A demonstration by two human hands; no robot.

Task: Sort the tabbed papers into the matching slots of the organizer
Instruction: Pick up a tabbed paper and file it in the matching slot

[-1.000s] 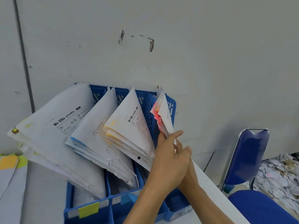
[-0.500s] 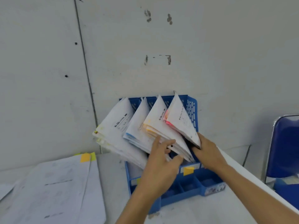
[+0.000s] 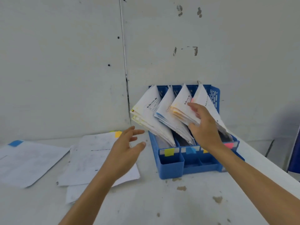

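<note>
At the organizer [image 3: 172, 169], both hands have released the filed sheets; left hand [image 3: 125, 153], fingers spread, empty, heads for the loose papers [image 3: 90, 159].

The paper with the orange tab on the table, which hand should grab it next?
Probably the left hand: it hovers open just beside the orange-tabbed paper. The right hand rests on the papers in the organizer, farther away.

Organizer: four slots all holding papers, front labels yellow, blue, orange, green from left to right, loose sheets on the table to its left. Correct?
One slip: the rightmost label is pink, not green, as the head view shows. The rest holds: the organizer has four filled slots, labels start yellow, blue, then orange partly behind the right hand, and loose sheets lie left.
</note>
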